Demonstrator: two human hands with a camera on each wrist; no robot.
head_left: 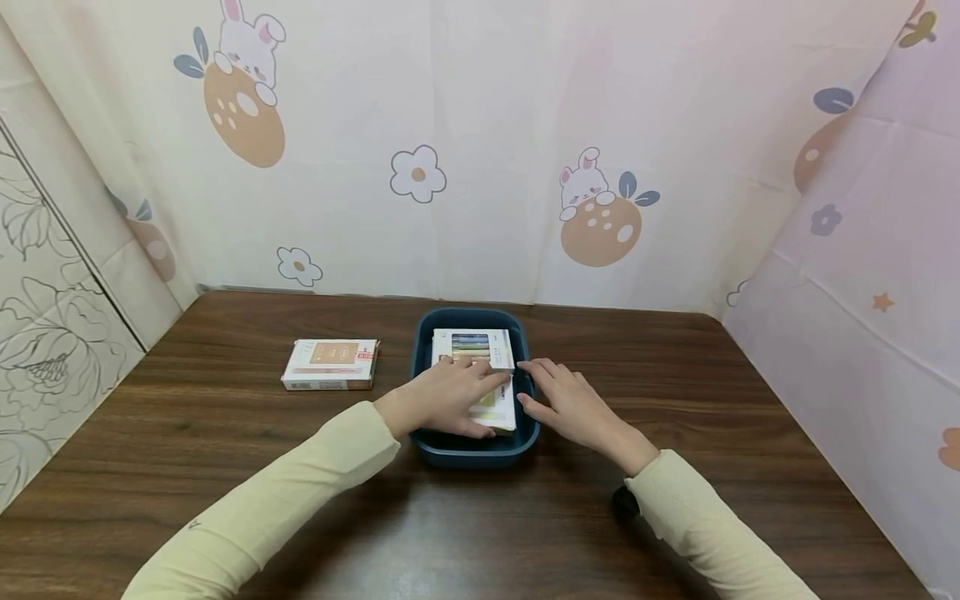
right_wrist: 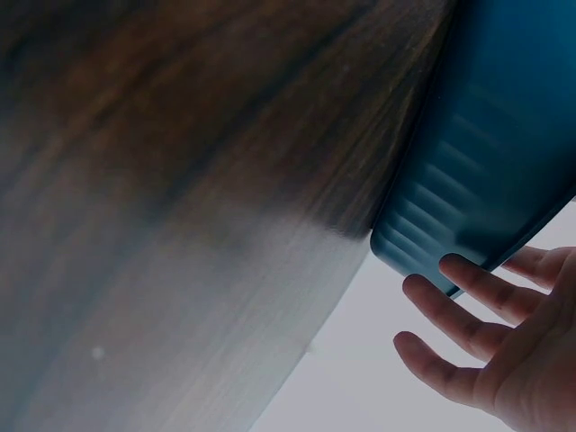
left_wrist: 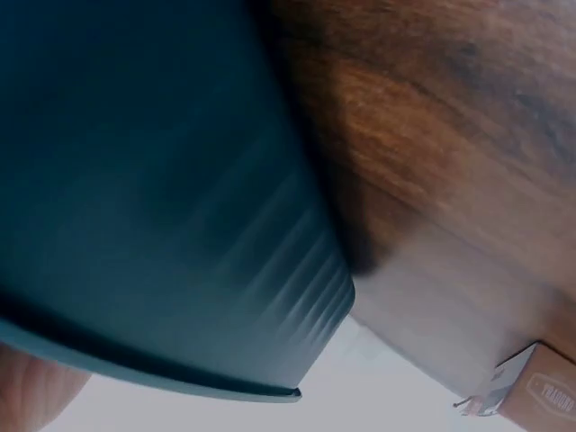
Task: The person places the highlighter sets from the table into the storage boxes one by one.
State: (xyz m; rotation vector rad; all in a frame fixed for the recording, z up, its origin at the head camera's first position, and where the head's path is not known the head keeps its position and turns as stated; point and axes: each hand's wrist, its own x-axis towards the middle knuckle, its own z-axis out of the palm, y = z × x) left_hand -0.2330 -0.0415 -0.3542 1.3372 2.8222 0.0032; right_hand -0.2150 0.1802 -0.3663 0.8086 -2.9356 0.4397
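Note:
A dark blue plastic bin stands on the table, its ribbed side wall filling much of the left wrist view. In it lie a white box with a picture of coloured pens at the far end and another white box nearer. My left hand reaches over the left rim and rests on the nearer box, fingers extended and thumb apart, covering part of both boxes. At the right rim, my right hand has its fingers spread, fingertips close to the bin's edge; its palm side shows in the right wrist view.
A white box with a tan label lies flat on the table left of the bin. The dark wood table ends at a patterned curtain behind. A small black object shows under the right sleeve.

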